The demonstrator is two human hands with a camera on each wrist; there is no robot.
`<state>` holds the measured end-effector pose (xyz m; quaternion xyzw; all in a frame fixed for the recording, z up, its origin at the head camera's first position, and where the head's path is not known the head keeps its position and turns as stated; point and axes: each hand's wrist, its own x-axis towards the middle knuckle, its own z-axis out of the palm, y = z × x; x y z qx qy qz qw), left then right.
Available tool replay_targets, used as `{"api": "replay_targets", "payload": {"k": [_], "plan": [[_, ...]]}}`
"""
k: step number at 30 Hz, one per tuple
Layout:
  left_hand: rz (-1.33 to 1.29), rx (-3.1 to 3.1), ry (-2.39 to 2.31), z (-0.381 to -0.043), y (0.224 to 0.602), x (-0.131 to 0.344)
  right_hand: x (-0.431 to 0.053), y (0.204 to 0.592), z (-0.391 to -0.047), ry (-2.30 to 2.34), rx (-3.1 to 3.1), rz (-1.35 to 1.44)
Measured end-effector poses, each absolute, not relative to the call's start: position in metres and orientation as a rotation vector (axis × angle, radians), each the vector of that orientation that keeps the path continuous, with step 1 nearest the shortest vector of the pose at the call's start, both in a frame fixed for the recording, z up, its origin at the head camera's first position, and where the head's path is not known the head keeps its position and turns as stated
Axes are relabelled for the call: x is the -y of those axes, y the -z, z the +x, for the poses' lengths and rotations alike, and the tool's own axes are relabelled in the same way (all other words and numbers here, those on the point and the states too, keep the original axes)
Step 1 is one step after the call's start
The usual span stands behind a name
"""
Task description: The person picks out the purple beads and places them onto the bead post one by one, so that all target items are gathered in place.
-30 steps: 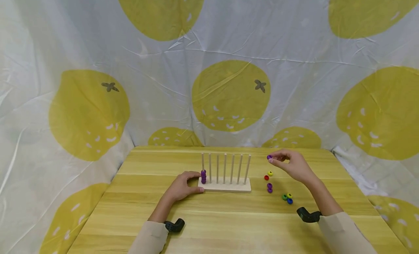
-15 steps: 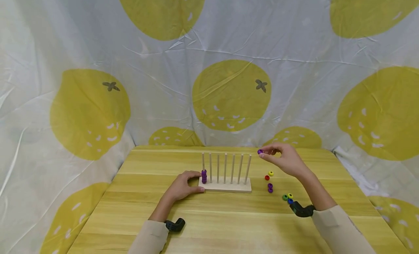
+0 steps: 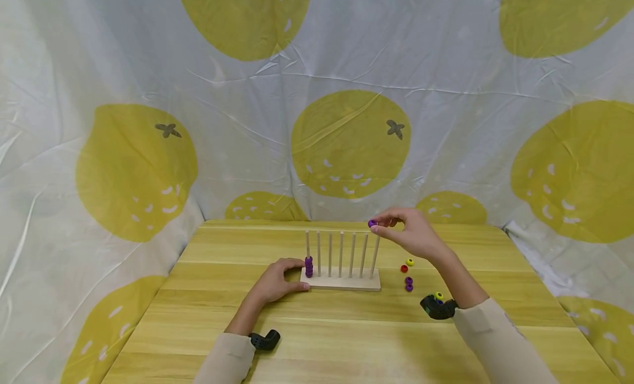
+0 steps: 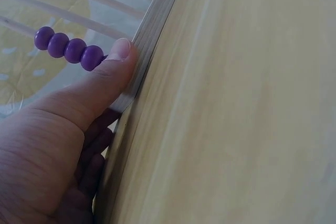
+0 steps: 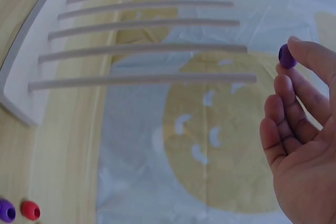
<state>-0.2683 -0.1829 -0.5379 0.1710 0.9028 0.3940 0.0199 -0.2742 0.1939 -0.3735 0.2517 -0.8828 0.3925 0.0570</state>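
Gripping the left end of the pale wooden base (image 3: 344, 284), your left hand (image 3: 276, 282) apparently served to steady it on the wood-grained table (image 3: 322, 340), beside smooth purple beads (image 4: 58, 45) stacked on the end peg (image 3: 307, 243). Your right hand (image 3: 411, 232) pinched a rounded purple bead (image 5: 286, 56) above and apart from the slim peg tops (image 5: 251, 78), a fingertip hold that likely left its hole unobstructed. A loose red bead (image 3: 404, 268) and yellow bead (image 3: 410, 262) lay right of the base.

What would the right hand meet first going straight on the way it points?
Probably nothing close by: the right hand points leftward, and the purple bead it pinches looks higher than the pegs. Depth is hard to judge, so it might brush one.
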Motion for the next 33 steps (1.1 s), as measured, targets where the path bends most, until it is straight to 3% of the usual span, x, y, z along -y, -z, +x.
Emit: {"api": "replay_targets", "payload": {"k": [33], "plan": [[0.535, -2.784, -1.236, -0.27, 0.537, 0.182, -0.093, 0.368, -0.294, -1.291, 2.643, 1.066]]}}
